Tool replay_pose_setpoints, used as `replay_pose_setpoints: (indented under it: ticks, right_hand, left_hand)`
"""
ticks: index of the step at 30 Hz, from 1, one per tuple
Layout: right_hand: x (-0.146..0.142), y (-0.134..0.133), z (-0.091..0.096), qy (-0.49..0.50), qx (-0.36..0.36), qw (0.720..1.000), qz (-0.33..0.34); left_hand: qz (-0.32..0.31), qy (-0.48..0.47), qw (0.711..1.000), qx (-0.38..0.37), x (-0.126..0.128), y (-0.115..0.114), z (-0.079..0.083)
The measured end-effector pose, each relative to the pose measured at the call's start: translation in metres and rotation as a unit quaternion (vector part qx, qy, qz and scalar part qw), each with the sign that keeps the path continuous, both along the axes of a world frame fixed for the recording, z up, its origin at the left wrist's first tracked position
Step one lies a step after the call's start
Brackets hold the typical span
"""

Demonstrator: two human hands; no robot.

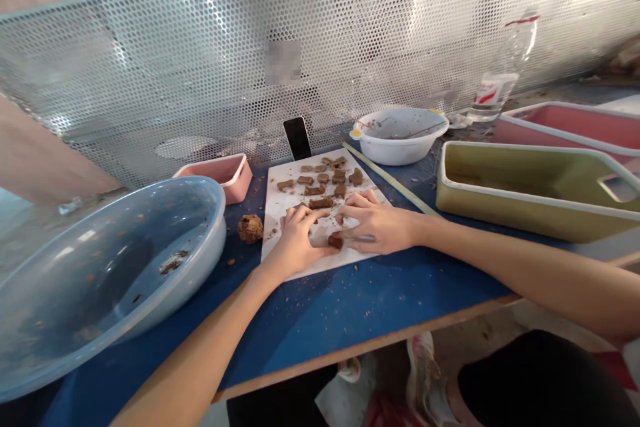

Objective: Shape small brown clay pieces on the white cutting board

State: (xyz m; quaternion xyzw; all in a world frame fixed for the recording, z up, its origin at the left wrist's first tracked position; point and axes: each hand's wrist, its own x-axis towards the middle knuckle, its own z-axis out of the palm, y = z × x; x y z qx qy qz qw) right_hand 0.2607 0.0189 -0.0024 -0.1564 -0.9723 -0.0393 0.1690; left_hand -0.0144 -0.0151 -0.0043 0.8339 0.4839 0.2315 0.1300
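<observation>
Both my hands are over a white board on the blue table. Several small brown clay-like pieces lie on its far part. My left hand rests at the near left of the board, index finger and thumb apart. Its thumb tip reaches a small dark brown piece between my hands; whether it presses on it I cannot tell. From the right, my right hand is closed on a thin grey tool, like a blade, pointing toward that piece. Its grip is partly hidden by the fingers.
A rough brown lump lies left of the board. Around stand a large blue basin, a pink box, a phone, a white basin, a wooden strip, an olive bin, a red bin and a bottle.
</observation>
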Motion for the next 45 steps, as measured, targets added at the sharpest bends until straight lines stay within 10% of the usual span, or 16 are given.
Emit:
replay_pose_setpoints:
  ticks: [31, 45]
  right_hand:
    - [0.002, -0.004, 0.004, 0.093, -0.051, 0.994, 0.027]
    - [0.000, -0.009, 0.004, 0.057, 0.004, 0.998, 0.041]
  left_hand:
    - [-0.030, -0.094, 0.995, 0.016, -0.012, 0.008, 0.006]
    - [0.092, -0.209, 0.969, 0.098, -0.017, 0.010, 0.001]
